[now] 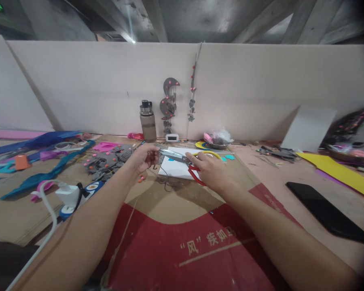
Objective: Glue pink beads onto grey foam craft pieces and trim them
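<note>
My right hand (208, 169) is closed around a pair of scissors (177, 155) with one red and one yellow handle. The blades point left, and their tips reach the fingers of my left hand (146, 158). That hand is closed in a pinch on a thin grey cord (166, 178), whose loose end dangles below the blades; the exact pinch point is too small to make out. Beneath the scissors lies a white sheet (182, 173) with a small blue piece on it. Several orange and pink beads (141, 178) lie just below my left hand.
Grey felt pieces with coloured balls (104, 163) are heaped left. Behind stand a bottle (148, 123), a small white clock (172, 138) and a filled dish (217, 138). A black phone (324, 208) lies right; a power strip (67, 211) with a white cable lies left.
</note>
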### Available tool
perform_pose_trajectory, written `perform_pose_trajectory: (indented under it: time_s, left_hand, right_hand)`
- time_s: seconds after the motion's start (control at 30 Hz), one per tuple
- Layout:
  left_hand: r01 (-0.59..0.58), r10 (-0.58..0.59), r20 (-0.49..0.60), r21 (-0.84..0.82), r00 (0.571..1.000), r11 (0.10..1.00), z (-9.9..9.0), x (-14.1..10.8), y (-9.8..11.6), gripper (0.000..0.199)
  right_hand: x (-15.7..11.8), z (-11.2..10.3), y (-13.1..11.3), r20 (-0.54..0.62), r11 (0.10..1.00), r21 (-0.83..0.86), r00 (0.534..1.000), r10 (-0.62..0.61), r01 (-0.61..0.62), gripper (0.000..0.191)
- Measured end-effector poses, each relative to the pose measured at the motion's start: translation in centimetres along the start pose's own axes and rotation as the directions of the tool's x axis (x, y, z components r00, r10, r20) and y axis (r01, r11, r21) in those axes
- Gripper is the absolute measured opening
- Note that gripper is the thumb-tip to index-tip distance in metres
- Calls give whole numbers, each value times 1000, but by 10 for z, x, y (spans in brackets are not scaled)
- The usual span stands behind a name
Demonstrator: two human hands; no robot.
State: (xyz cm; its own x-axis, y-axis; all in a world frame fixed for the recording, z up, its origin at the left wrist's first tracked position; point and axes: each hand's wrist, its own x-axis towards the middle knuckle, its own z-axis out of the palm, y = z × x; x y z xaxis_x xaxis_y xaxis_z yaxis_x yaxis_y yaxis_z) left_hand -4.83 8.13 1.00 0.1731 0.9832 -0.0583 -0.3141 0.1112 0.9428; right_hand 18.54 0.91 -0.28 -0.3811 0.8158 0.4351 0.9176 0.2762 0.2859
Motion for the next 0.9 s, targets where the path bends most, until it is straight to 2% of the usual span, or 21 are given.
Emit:
perform_pose_trajectory:
  time_s: [0.13,0.43,0.7,0.8,0.9]
  left_hand:
    - [22,-22,-16,-12,1000,1000,0,1,-2,9]
    - [43,-43,-10,-12,999,999,-3,4,-4,7]
    - [20,-19,-42,44,999,999,-9,8,-6,8]
    - [-108,120,-126,99,985,989,-14,12,-6,12]
    - [-296,333,-217,185,918,937,-20,15,-5,17]
  right_hand:
    - [0,-1,0,39,1000,22,999,8,-9,51]
    - [0,1,-1,43,999,45,999,12,-14,52]
    - [0,0,0,68,995,102,998,-18,11,51]
    - [0,3,2,61,987,152,996,-70,60,49]
    - [-1,3,0,79,967,212,984,-162,142,50]
